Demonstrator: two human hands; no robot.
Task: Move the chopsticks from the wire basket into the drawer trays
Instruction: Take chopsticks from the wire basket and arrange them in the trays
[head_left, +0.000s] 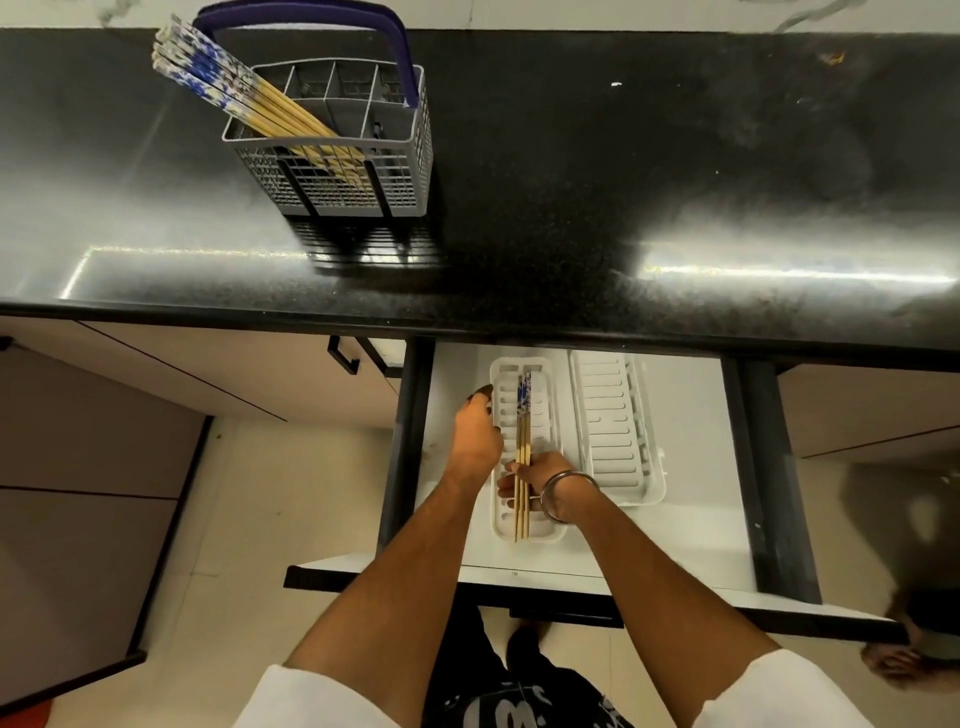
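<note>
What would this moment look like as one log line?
right hand: holding chopsticks in left tray | left hand: steadying tray | wire basket: more remain

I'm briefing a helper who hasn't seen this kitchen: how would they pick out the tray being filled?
Below the black countertop, the open drawer holds two white slotted trays side by side. The left tray is the one; both hands rest at it, and unlike its bare neighbour it holds blue-patterned chopsticks.
</note>
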